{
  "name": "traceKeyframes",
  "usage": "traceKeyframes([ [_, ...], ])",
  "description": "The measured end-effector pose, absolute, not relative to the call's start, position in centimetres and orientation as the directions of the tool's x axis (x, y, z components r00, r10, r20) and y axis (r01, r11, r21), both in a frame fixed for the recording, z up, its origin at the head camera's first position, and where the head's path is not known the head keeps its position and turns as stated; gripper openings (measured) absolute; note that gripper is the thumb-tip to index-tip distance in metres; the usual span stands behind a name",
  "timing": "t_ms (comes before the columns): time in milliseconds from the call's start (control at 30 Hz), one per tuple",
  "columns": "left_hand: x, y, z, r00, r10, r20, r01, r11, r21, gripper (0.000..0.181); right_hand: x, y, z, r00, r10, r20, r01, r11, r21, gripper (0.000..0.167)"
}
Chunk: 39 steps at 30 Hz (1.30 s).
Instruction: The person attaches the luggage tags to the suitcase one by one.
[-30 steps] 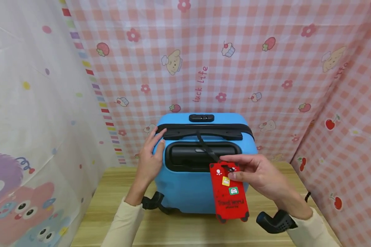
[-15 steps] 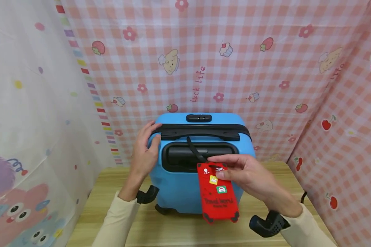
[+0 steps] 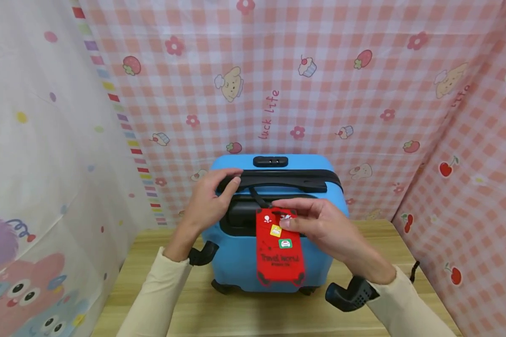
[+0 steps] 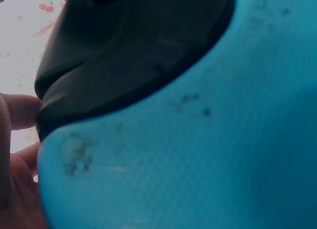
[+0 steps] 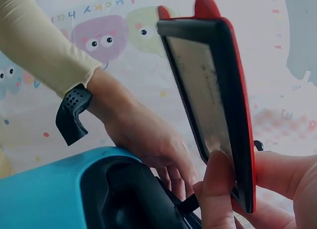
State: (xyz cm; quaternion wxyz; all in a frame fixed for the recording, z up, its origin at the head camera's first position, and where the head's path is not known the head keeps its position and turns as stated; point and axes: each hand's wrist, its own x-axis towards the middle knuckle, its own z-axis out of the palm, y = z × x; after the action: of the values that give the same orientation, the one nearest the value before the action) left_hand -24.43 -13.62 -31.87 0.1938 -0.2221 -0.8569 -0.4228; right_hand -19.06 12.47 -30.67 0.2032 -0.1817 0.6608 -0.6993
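Observation:
My right hand (image 3: 326,227) pinches the top of a red luggage tag (image 3: 280,262) printed "Travel World", thumb in front. The right wrist view shows the tag's black-framed clear window (image 5: 200,85). From the tag a black strap (image 3: 259,199) runs up to the black carry handle (image 3: 278,182) on a blue suitcase (image 3: 232,262); whether it passes behind the handle is hidden. With thumb and forefinger, my left hand (image 3: 206,199) holds the handle's left end. In the left wrist view, fingertips (image 4: 25,110) show past the black trim.
The suitcase stands on a wooden table (image 3: 152,290), its combination lock (image 3: 271,161) toward the back. Behind hangs a pink checked curtain (image 3: 320,103), with a white patterned curtain (image 3: 33,154) at left. Below the handle is a recessed black pull-handle panel (image 3: 236,220), partly covered by the tag.
The right hand has carried the tag left and slightly up, and the strap's upper end has shifted left along the handle. The left hand has moved from the suitcase's corner onto the handle's left end.

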Motion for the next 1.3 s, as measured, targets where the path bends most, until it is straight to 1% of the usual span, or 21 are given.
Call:
traceKeyframes([
  [100,-24.6,-13.5,-31.7,-0.837,0.224,0.499,0.529,0.564,0.634,0.032,-19.4,12.1,-30.4,-0.864,-0.503,-0.02,0.023,-0.001,-1.0,0.047],
  [267,-24.8,-13.4,-31.4,-0.842,0.237,0.485,0.52,0.599,0.609,0.028,-19.9,11.4,-29.8,-0.88,-0.474,-0.021,-0.039,0.116,-0.992,0.045],
  [433,-25.1,-13.3,-31.1,-0.834,0.263,0.485,0.531,0.623,0.575,0.026,-20.5,10.9,-29.1,-0.873,-0.488,0.02,-0.126,0.184,-0.975,0.041],
  [567,-25.3,-13.1,-30.9,-0.828,0.278,0.486,0.539,0.631,0.557,0.024,-21.1,10.7,-29.2,-0.852,-0.514,0.095,-0.23,0.205,-0.951,0.04],
  [733,-25.4,-12.9,-30.7,-0.836,0.28,0.471,0.532,0.624,0.572,0.024,-22.0,10.5,-29.2,-0.819,-0.544,0.185,-0.374,0.26,-0.89,0.037],
  [867,-25.5,-12.9,-30.6,-0.848,0.274,0.454,0.518,0.608,0.601,0.023,-22.9,10.3,-29.0,-0.766,-0.588,0.26,-0.505,0.3,-0.809,0.032],
  [967,-25.6,-13.0,-30.5,-0.857,0.265,0.442,0.507,0.588,0.631,0.023,-23.7,10.1,-28.8,-0.723,-0.622,0.3,-0.57,0.292,-0.768,0.028],
  [1067,-25.7,-13.0,-30.4,-0.861,0.257,0.438,0.501,0.575,0.647,0.022,-24.5,9.9,-29.0,-0.698,-0.642,0.317,-0.589,0.263,-0.764,0.024],
  [1300,-25.9,-12.5,-30.1,-0.876,0.23,0.423,0.473,0.577,0.666,0.021,-25.4,10.2,-29.9,-0.705,-0.638,0.31,-0.537,0.194,-0.821,0.022],
])
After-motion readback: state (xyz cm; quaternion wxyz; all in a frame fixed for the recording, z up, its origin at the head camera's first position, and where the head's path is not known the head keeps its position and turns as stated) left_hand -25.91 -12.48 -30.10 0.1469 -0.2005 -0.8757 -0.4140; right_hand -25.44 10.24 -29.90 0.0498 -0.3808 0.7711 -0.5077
